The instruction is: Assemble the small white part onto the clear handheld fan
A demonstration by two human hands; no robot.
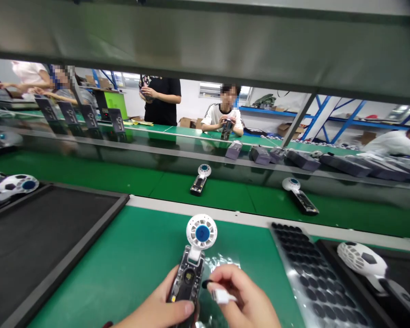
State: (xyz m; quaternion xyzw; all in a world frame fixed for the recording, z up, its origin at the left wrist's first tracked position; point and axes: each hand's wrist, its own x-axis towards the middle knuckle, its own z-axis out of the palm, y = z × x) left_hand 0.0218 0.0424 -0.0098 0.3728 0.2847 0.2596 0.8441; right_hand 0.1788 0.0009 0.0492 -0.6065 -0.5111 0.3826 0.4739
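Observation:
My left hand (166,303) is wrapped round the body of a handheld fan (192,259), the thumb across its front. The fan has a white round slotted head with a blue centre and a clear, dark-filled handle. Just right of the handle, my right hand (248,294) pinches a white cable plug (222,296). A black round sticker (207,284) shows at its fingertips, close beside the fan; whether it touches the fan I cannot tell. Under the hands lies clear plastic film (222,262). To the right is a sheet of black round stickers (314,273).
A black tray (54,241) lies at left; at right a white-and-black fan (364,262) rests on another dark tray. Beyond a pale rail (237,214), two fans (198,183) (300,196) lie on the green belt. Grey boxes (297,159) line a shelf; several co-workers are behind.

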